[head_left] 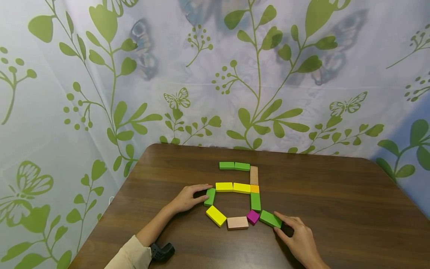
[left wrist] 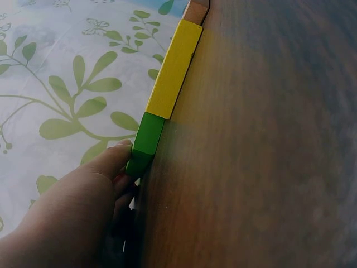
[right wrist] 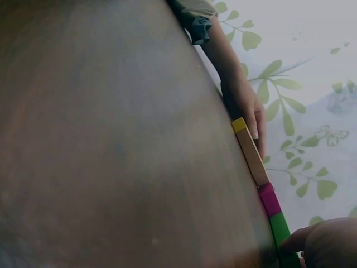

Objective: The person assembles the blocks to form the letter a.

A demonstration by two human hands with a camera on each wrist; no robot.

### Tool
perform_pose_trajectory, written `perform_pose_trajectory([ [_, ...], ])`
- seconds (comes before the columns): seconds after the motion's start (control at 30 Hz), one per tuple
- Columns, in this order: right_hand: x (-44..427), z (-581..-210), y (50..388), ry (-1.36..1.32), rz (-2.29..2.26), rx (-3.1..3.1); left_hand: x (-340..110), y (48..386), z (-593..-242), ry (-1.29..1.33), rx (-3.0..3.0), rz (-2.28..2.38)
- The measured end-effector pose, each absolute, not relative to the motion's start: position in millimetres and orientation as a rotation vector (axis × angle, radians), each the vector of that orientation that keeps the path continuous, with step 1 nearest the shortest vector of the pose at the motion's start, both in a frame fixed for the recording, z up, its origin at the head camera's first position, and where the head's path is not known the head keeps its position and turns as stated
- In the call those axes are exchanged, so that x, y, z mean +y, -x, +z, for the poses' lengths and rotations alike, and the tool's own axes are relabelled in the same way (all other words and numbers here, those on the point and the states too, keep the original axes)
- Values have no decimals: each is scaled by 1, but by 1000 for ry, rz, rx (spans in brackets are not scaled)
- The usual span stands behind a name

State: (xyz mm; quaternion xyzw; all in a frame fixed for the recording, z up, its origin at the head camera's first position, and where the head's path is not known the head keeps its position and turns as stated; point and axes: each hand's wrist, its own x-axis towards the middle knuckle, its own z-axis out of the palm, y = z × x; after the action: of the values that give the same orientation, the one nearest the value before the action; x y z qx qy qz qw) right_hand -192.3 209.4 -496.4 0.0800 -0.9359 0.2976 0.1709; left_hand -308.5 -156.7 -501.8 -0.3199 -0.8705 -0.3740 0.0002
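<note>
Coloured wooden blocks lie in an "a"-like outline on the table. My left hand is at the outline's left side, its thumb and index finger pinching a green block. At the lower right my right hand pinches another green block between thumb and index finger. That block's upper left end meets a magenta block. A tilted yellow block and a beige block form the bottom curve. In the left wrist view, the left thumb presses the green block beside a yellow one.
Two yellow blocks form the middle bar, with two green blocks along the top. A beige block, an orange block and a green block make the right side. Behind the brown table hangs a leaf-patterned cloth.
</note>
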Motion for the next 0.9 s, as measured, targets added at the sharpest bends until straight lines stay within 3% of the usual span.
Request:
perform_pose_trajectory([
  [0.9, 210, -497, 192, -265, 857, -2610, -157, 310, -502, 1019, -2728, -1183],
])
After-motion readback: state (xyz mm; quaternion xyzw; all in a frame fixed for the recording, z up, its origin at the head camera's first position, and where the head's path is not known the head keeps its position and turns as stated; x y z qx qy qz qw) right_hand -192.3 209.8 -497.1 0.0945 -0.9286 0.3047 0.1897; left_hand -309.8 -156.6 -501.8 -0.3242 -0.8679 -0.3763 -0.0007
